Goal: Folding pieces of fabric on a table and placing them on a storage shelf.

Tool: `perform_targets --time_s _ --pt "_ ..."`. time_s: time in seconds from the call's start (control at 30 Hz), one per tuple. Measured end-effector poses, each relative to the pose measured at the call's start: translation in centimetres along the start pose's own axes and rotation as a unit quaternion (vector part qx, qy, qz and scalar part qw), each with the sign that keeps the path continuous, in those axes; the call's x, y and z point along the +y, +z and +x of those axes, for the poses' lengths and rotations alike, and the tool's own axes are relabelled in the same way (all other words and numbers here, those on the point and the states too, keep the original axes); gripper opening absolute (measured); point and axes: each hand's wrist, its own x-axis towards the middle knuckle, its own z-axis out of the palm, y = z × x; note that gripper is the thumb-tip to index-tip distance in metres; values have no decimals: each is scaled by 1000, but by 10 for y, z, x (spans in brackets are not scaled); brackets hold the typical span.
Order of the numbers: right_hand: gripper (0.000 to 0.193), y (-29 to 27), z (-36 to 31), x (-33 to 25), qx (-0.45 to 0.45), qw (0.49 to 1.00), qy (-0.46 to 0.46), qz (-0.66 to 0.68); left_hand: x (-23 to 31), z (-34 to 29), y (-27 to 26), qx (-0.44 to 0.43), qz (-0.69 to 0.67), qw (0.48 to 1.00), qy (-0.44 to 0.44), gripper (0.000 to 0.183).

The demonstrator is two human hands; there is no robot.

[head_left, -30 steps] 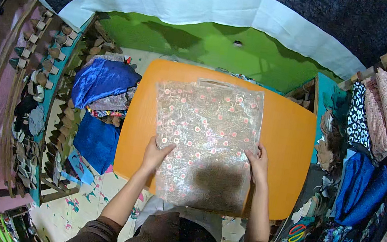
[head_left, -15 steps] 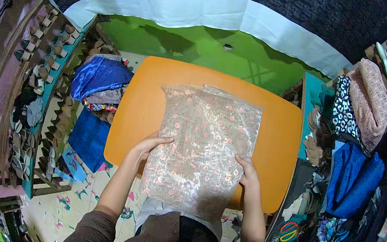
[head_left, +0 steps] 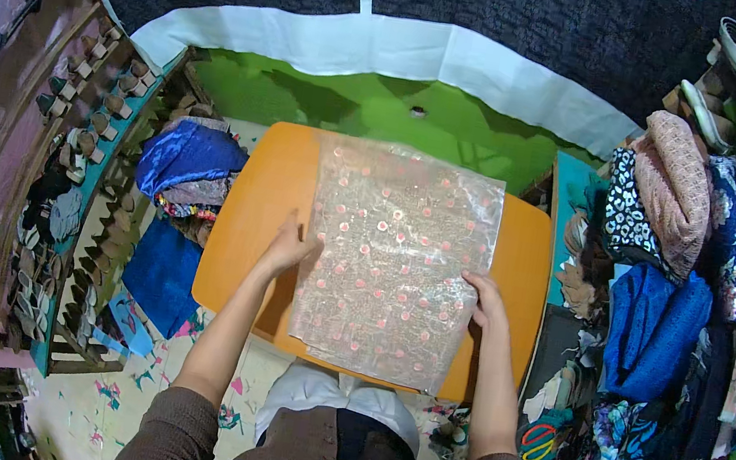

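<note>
A rectangular sheet of sheer, shiny, beige fabric (head_left: 396,268) with pink dots spreads over the orange table (head_left: 241,221). Its lower edge reaches the table's near side. At the sheet's left edge is my left hand (head_left: 289,247), fingers apart and one stretched out; the thumb tip touches the fabric's border. My right hand (head_left: 488,300) pinches the right edge, thumb on top and the other fingers mostly hidden beneath. A shadow falls on the table beside the sheet's left edge.
A rack of shoe forms (head_left: 82,140) stands at left, beside a blue cloth heap (head_left: 189,156). On the right are folded fabrics (head_left: 653,330) and red-and-yellow-handled scissors (head_left: 538,442). Scraps litter the floor (head_left: 160,408). A green wall (head_left: 359,100) rises behind the table.
The fabric has come down flatter onto the table. My left hand has loosened and shifted up along the left edge; my right hand has moved slightly up and outward. The view has shifted a little.
</note>
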Motion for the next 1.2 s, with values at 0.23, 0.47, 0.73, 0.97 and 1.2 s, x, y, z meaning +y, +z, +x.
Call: perform_targets --time_s 0.23,0.47,0.73,0.97,1.2 --pt "34 40 -5 -53 129 936 -240 -222 117 -35 20 92 264 903 326 75" --pt "26 113 -40 -156 205 676 -485 -516 216 -44 21 206 327 773 503 67" --pt "17 150 -60 -114 155 294 -683 -650 166 -40 30 427 484 531 549 53" --pt "22 100 -49 17 74 295 -622 -721 73 -65 56 178 473 666 549 36" --pt "36 33 -77 49 -7 471 -460 -753 38 -90 51 -20 455 763 459 22"
